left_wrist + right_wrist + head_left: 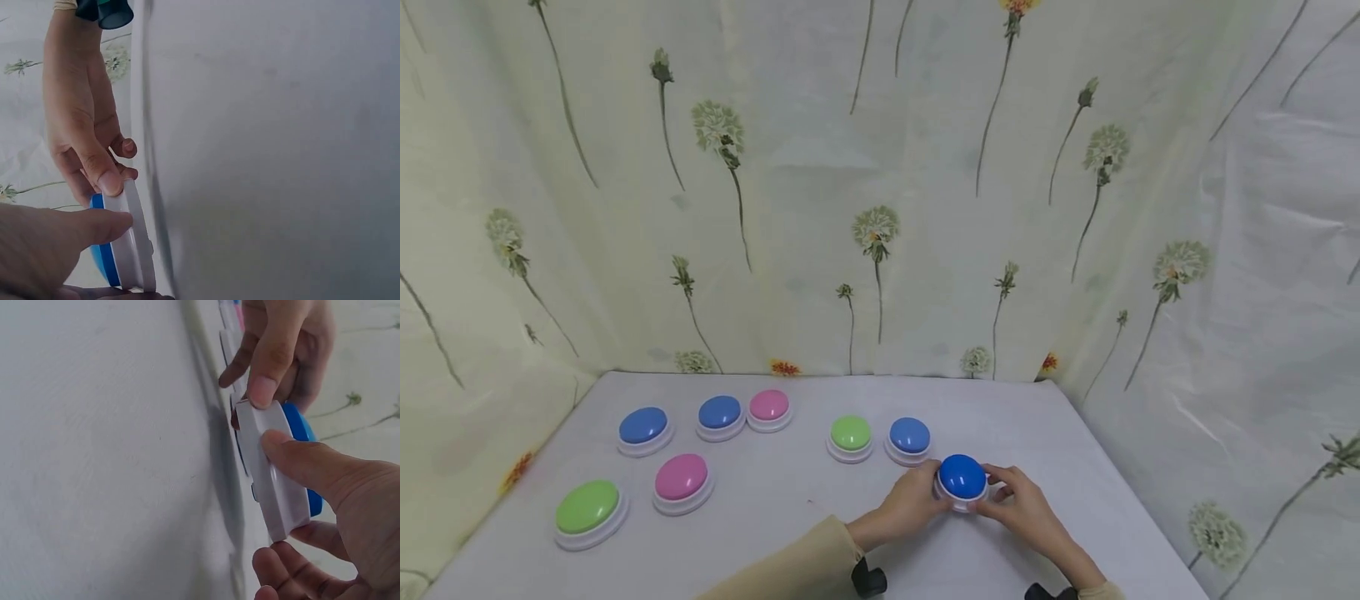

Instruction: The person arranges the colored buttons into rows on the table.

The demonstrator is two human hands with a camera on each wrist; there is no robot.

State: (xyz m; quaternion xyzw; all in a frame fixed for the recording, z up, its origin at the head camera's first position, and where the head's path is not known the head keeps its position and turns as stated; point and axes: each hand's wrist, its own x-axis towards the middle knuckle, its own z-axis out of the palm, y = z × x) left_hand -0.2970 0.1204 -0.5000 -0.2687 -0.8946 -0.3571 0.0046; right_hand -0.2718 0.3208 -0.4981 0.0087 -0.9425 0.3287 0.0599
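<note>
Pale cloth [820,317] printed with dandelions hangs behind a white tabletop [760,475] and along 2 of its sides. Toward the right of it, a person holds a blue button [962,475] with a white base, its dome facing up in the head view; the wrist views show it lifted off the surface. Left-hand grip [908,500] and right-hand grip [1018,507] are both grasping this button, from opposite sides, with the 2 thumbs pressed near each other against the white base.

Just beyond the left-hand grip sits a 2nd blue button [910,435], with a green button [850,432] beside it on the left. Farther left along the back, a pink button [769,405] stands right next to a 3rd blue button [719,412], and a 4th blue button [643,425] sits apart from that pair. Nearer the person on the left are a 2nd pink button [681,477] and a 2nd green button [587,507], well apart from the hands. A tan sleeve [797,562] covers the left forearm, and a dark gadget [868,577] sits at that wrist.
</note>
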